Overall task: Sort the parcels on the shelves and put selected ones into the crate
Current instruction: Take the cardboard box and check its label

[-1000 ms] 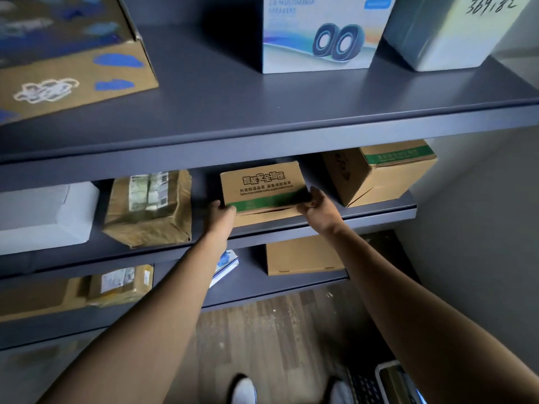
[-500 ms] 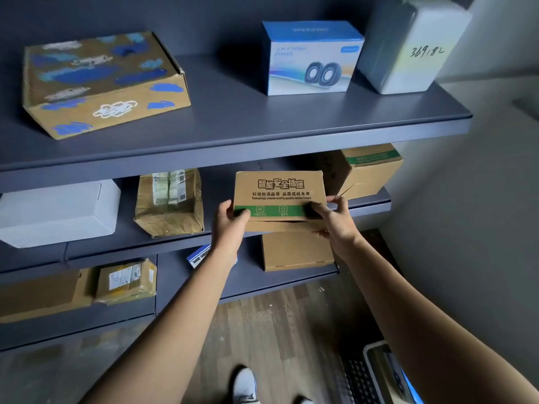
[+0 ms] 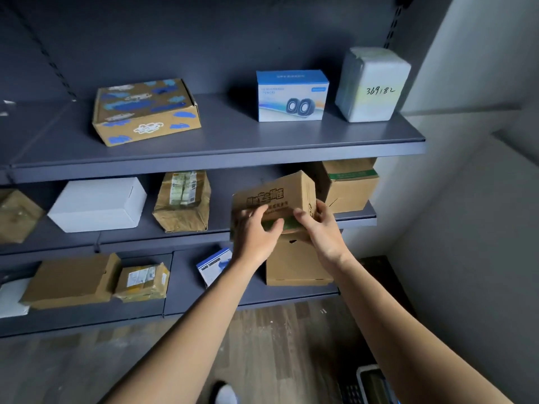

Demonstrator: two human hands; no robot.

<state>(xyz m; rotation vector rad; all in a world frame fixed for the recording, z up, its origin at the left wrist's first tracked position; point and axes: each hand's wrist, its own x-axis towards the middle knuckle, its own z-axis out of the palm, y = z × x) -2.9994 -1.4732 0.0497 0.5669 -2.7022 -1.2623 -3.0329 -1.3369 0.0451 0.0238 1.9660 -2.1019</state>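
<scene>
The shelves (image 3: 233, 147) look like dark grey metal with a smooth, matt coat. The printed carton (image 3: 274, 196) is brown corrugated cardboard, matt, with black ink and a green band. The kraft parcel (image 3: 182, 202) is wrapped in creased brown paper and carries a paper label. The white box (image 3: 96, 204) is smooth matt card. The speaker box (image 3: 291, 96) has a glossy printed skin. The numbered parcel (image 3: 372, 86) wears faintly shiny white plastic wrap. The floor (image 3: 277, 345) shows wood-grain planks.

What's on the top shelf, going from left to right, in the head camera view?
Cardboard box with blue painted patches → blue-and-white speaker box → white wrapped parcel with handwritten 369182.
</scene>
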